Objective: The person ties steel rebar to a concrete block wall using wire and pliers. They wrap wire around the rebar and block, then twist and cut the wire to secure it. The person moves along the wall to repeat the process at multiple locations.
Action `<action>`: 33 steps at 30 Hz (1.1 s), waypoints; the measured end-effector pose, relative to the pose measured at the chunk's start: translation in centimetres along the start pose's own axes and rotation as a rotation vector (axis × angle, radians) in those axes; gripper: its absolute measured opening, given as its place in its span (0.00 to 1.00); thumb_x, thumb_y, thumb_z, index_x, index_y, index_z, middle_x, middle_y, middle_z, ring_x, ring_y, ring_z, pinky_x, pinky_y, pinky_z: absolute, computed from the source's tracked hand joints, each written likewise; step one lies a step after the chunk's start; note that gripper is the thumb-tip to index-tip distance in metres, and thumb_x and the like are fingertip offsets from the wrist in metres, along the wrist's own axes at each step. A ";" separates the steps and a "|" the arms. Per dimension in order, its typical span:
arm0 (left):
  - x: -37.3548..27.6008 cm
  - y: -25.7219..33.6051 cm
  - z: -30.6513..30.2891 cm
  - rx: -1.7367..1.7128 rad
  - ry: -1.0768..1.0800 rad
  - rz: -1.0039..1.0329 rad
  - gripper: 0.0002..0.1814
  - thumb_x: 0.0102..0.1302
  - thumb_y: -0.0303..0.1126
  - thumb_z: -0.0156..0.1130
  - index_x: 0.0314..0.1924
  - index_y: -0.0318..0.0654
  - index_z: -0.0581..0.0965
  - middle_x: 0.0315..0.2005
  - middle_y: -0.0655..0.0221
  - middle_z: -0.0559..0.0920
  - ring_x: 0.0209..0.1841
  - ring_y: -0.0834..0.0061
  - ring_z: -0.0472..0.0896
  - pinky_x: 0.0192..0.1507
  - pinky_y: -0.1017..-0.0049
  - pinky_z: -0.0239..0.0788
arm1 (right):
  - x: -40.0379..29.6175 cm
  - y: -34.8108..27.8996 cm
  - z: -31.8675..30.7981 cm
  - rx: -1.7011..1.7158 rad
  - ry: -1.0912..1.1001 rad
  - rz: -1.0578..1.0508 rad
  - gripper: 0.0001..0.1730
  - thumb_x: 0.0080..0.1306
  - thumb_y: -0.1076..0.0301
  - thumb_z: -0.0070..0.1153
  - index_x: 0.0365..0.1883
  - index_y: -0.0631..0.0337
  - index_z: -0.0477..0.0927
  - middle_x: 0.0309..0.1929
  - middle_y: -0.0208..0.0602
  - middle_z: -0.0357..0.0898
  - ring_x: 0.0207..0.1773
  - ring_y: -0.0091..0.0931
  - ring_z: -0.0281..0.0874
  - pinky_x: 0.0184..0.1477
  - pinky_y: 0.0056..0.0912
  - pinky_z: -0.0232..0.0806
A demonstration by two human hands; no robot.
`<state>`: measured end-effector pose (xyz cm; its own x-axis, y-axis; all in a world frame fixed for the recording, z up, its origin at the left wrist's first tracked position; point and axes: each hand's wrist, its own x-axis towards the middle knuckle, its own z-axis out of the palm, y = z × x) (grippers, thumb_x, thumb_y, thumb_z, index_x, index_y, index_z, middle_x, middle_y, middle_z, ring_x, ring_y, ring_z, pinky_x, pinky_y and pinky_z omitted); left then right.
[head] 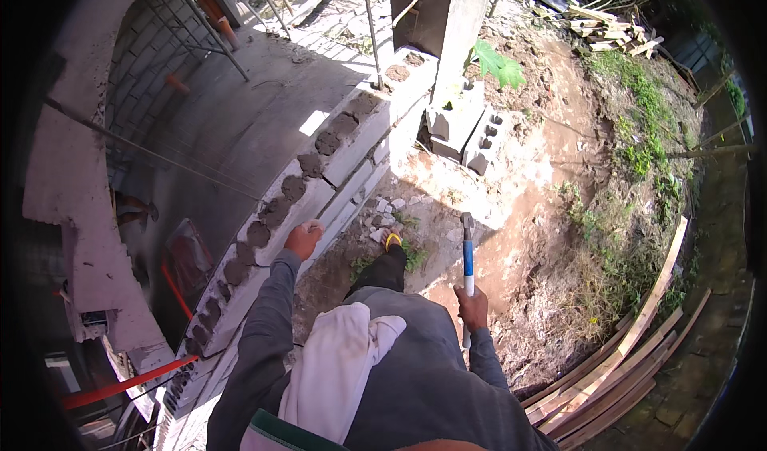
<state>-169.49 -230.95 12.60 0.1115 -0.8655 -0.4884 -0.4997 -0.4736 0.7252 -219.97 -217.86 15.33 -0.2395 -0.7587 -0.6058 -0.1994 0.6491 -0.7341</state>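
My right hand [473,308] is closed around the white and blue handle of a hammer [468,259], whose metal head points away from me over the ground. Beside the concrete block wall [308,202], my left hand [304,238] has its fingers curled near the outer face of the top course. Whether it holds something small cannot be told. Mortar [259,233] fills the block cores along the wall's top. A light cloth [344,355] hangs over my front.
Loose hollow blocks [479,142] stand by a concrete column [458,31]. Long wooden boards [623,361] lie at the lower right, rubble [383,214] near my foot. A steel bar [371,31] rises from the wall. Beyond the wall, part of another person's limbs [135,208] shows.
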 end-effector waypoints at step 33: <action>70.3 44.2 -0.9 0.756 -0.221 0.466 0.18 0.72 0.46 0.60 0.52 0.43 0.83 0.39 0.62 0.87 0.43 0.64 0.85 0.50 0.66 0.74 | 46.5 -32.3 4.7 -0.145 -0.185 -0.131 0.27 0.69 0.48 0.64 0.52 0.65 0.82 0.39 0.52 0.86 0.44 0.46 0.85 0.50 0.45 0.73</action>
<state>-183.01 -312.83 10.75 -0.3709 -0.8544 -0.3640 -0.8908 0.2166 0.3994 -220.21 -274.36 9.42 -0.0280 -0.8252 -0.5641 -0.3541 0.5359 -0.7664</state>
